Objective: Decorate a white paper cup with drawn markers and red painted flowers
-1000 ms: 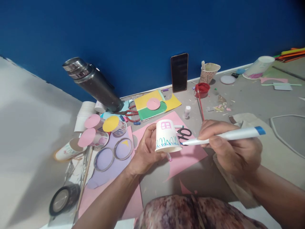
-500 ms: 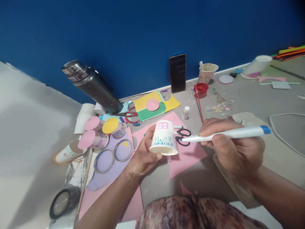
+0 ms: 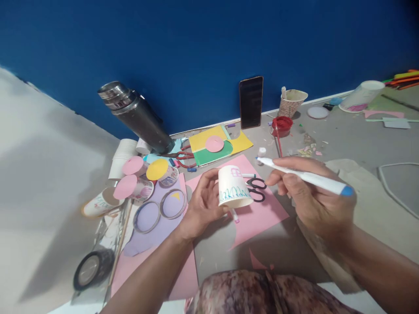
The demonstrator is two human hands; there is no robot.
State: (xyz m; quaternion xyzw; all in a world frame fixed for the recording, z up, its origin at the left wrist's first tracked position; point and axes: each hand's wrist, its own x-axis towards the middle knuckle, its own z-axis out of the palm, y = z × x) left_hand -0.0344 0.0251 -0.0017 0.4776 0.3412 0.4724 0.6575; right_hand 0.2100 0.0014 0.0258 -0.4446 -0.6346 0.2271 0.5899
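Note:
My left hand (image 3: 203, 204) grips a white paper cup (image 3: 231, 181) upside down, rim toward me. On the cup's side are a pink window drawing and blue-green grass strokes along the rim. My right hand (image 3: 316, 196) is closed around a white felt-tip pen (image 3: 309, 178) with a blue end, its blue tip pointing left, apart from the cup. Behind the cup, black-handled scissors (image 3: 258, 196) lie on pink paper (image 3: 268, 213); the cup hides their blades. A pink-tipped marker (image 3: 235, 216) shows below the cup.
Left are decorated cups with pink and yellow discs (image 3: 157, 169), stacked cups (image 3: 122, 159), tape rings (image 3: 146, 217) and black tape (image 3: 91, 270). Behind stand a flask (image 3: 140, 120), a phone (image 3: 251, 102) and a red paint pot (image 3: 282, 126). A cable (image 3: 386, 183) lies right.
The cup has turned in my left hand, moving its window drawing rightward. My right hand has tilted the pen, raising its tip and lowering its back end. The view has shifted slightly.

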